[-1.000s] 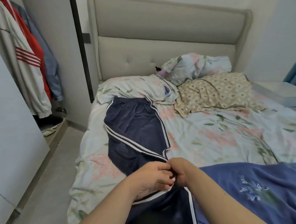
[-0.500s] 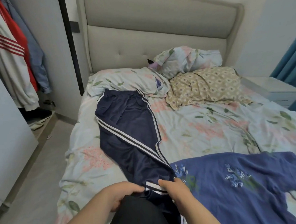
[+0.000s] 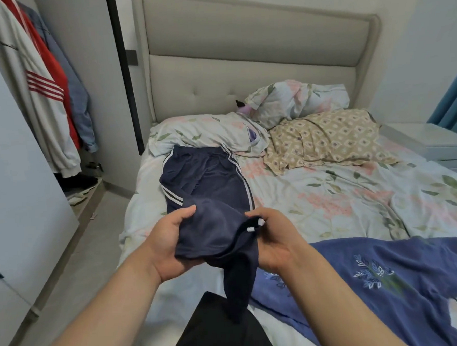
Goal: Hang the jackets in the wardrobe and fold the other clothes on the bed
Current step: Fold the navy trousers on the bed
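Navy track pants [image 3: 212,189] with white side stripes are being gripped at the hem by left hand [image 3: 170,242] and right hand [image 3: 273,239], lifted over the bed [image 3: 342,193].

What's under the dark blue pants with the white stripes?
The flowery bed cover lies under the dark blue pants. Their near end is up off the bed, held by the left hand and right hand. Anything else beneath the cloth is covered.

- Left hand [image 3: 170,244] and right hand [image 3: 276,241] grip one end of the navy white-striped track trousers [image 3: 209,181], centre.
- Blue embroidered shirt [image 3: 399,277] lies on the floral-sheeted bed [image 3: 342,193], 4 o'clock.
- White-and-red striped jacket [image 3: 40,84] hangs, 10 o'clock.
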